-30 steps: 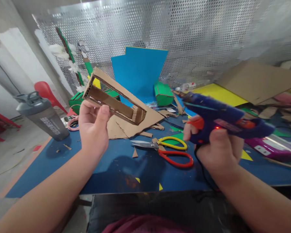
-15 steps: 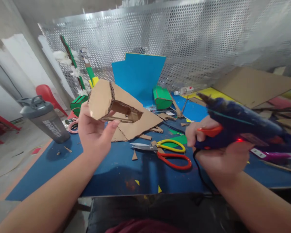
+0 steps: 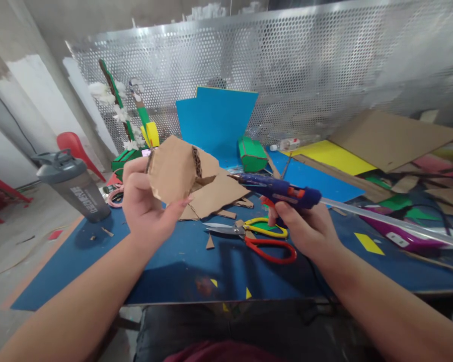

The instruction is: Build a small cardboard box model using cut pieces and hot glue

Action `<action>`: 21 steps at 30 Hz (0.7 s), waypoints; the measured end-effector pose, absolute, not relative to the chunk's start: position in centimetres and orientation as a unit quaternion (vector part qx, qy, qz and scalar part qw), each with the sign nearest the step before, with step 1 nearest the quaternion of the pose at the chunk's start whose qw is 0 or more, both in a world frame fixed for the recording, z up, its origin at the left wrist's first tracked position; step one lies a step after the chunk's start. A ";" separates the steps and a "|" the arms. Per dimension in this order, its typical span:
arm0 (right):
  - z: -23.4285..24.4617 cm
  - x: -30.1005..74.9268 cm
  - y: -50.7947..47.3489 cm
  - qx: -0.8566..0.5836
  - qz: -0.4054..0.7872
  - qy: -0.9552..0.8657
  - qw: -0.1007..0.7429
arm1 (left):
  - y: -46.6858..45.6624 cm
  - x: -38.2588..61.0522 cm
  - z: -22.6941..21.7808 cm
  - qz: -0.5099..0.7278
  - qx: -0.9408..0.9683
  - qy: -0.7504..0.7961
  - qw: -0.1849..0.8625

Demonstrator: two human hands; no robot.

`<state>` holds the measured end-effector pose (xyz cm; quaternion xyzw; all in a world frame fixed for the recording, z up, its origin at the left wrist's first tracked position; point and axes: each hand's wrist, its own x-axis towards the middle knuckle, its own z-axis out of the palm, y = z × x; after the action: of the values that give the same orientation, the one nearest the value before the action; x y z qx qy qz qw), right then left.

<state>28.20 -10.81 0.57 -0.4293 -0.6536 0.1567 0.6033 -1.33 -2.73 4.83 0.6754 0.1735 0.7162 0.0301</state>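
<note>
Now, left hand: fingers gripping brown, angular cardboard form, likely light, stiff, crushable; best held by edges
Right hand: fingers around blue-and-orange plastic glue gun

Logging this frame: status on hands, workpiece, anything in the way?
Left hand holds cardboard form above table. Right hand grips glue gun, nozzle toward form. Possible obstacle: scissors on table below.

I'm in what looks like a craft workshop: a blue worktable littered with cardboard scraps; a glue gun in my right hand; perforated metal sheeting at twelve o'clock; bare grey floor at nine.
</note>
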 end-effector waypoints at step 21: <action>1.4 27.6 -10.8 -0.298 0.290 -0.671 0.615 | -3.4 0.9 6.0 0.713 0.605 0.214 0.282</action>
<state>27.59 -10.85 1.37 -0.2978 -0.6706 0.2896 0.6147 0.90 -3.38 6.01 0.6049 0.2139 0.7132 0.2822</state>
